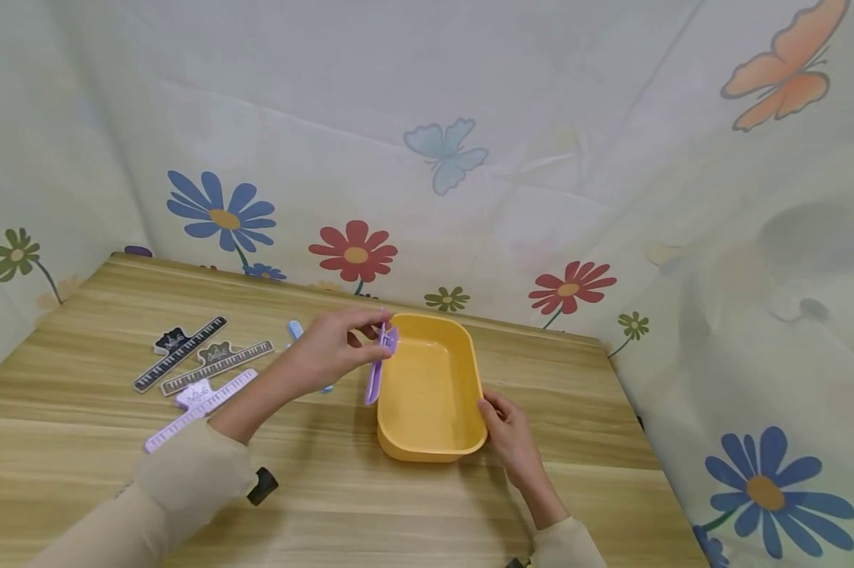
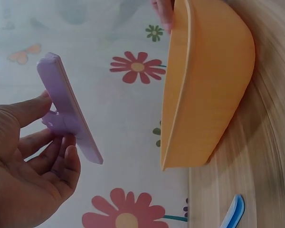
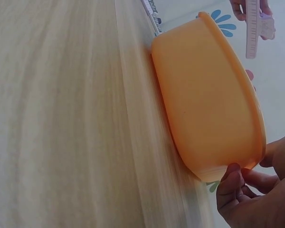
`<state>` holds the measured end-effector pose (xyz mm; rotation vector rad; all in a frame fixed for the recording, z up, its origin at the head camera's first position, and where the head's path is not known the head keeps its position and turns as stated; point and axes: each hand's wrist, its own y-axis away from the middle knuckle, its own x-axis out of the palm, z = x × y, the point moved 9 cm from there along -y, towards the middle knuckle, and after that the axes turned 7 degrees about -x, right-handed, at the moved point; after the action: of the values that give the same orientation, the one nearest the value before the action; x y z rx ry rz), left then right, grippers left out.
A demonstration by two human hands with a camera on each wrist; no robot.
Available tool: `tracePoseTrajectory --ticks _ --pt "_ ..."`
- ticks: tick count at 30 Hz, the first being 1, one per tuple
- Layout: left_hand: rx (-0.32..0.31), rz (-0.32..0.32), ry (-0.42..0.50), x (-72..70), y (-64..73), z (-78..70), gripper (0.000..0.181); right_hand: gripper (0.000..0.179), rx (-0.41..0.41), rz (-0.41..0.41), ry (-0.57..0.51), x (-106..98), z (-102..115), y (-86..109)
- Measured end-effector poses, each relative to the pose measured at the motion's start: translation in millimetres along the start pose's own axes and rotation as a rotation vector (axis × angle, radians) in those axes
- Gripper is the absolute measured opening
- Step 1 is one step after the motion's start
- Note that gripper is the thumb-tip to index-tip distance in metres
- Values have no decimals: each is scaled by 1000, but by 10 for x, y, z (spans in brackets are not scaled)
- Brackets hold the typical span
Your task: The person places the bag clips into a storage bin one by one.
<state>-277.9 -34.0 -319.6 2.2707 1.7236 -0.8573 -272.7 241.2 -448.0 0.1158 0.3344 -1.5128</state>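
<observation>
Flowered cloth (image 1: 526, 87) backs a wooden worktop (image 1: 320, 505). Right of the left grip (image 1: 331, 347) stands a yellow tub (image 1: 430, 394), the right grip (image 1: 514, 438) clamped on it. The left grip pinches a purple clip (image 2: 71, 104), apart from the tub; three piano-patterned clips (image 1: 217, 368) lie left of it, a blue item (image 1: 296, 330) partly hidden below it.

Cloth-screened nook, flower-printed backdrop (image 1: 526, 229), wood-grain table (image 1: 327, 481)

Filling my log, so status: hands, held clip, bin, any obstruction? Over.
Left hand pinching purple clip, apart from bin. Right hand holding bin. Nothing seen between clip and bin.
</observation>
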Motion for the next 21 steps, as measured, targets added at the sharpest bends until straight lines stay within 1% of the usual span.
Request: tracePoseTrajectory --ticks 4,6,12,17,21 --pt "27 2 21 107 -49 -3 50 32 8 21 -12 14 78 27" --pt "30 4 6 152 -70 -7 49 30 15 22 -6 22 138 45" --pt "3 26 -39 289 -141 -14 49 30 26 15 18 36 271 85" --pt "13 37 -26 392 -179 3 48 30 23 16 25 31 268 82" --pt "16 45 -25 452 -197 13 48 30 18 15 -2 14 170 45"
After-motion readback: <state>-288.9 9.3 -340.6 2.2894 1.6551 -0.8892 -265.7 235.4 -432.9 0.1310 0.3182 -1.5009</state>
